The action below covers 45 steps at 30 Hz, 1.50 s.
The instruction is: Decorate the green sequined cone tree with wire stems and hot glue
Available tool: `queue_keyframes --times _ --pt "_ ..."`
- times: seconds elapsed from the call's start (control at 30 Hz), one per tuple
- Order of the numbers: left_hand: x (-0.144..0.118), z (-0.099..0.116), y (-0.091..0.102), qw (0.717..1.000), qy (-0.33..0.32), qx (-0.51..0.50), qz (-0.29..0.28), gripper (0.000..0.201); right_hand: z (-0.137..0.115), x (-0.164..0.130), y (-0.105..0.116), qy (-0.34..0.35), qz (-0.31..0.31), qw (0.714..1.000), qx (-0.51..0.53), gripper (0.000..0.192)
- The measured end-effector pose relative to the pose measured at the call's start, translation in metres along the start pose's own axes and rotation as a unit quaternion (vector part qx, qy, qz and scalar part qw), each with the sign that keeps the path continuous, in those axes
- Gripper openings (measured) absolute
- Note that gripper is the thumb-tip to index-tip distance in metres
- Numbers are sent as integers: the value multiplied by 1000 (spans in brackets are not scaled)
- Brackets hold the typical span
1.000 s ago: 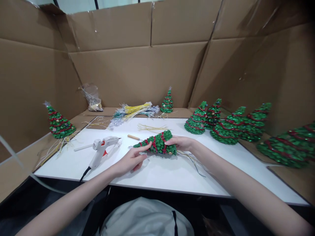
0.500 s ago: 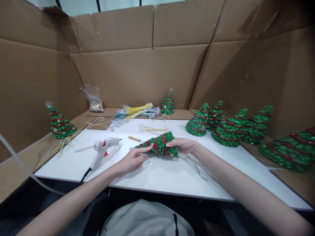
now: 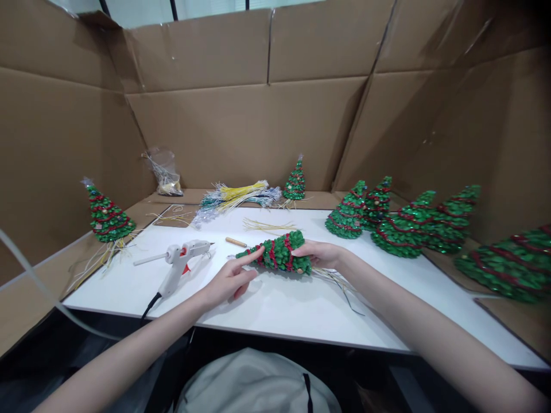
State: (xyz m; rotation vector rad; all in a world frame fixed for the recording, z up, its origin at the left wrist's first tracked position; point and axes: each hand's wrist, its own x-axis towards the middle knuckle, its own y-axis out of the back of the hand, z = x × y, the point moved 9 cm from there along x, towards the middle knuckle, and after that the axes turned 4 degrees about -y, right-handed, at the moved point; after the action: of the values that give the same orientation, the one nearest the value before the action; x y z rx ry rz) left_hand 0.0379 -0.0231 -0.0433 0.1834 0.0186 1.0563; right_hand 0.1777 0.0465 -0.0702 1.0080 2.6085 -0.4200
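A small green cone-shaped Christmas tree (image 3: 279, 253) wound with a red garland lies on its side over the white tabletop (image 3: 275, 304), tip pointing left. My right hand (image 3: 321, 253) grips its wide base. My left hand (image 3: 230, 281) has the index finger stretched out onto the narrow tip end, the other fingers curled under. Thin yellow strands trail from under the tree's base toward the right.
A white glue gun (image 3: 176, 261) with a black cord lies left of my hands, a short wooden stick (image 3: 236, 241) behind it. Several finished trees (image 3: 404, 226) stand along the right, one at the back (image 3: 294, 181), one on the left (image 3: 105, 215). Bundled yellow and silver strands (image 3: 235, 194) lie at the back. Cardboard walls surround the table.
My left index finger has lifted and stretched out along the tree's tip. The tree and my right hand have barely moved.
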Motion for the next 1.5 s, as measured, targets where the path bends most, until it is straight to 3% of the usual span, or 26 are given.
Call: queue_keyframes --times 0.67,0.93,1.5 --pt "2 -2 -7 1000 17 6 -10 62 -4 -3 -6 11 4 999 36 25" --pt "7 5 -6 999 37 -7 3 60 -5 -5 -5 4 36 998 45 23" --pt "5 -4 1 999 -6 -21 26 60 -1 1 3 19 18 1000 17 28"
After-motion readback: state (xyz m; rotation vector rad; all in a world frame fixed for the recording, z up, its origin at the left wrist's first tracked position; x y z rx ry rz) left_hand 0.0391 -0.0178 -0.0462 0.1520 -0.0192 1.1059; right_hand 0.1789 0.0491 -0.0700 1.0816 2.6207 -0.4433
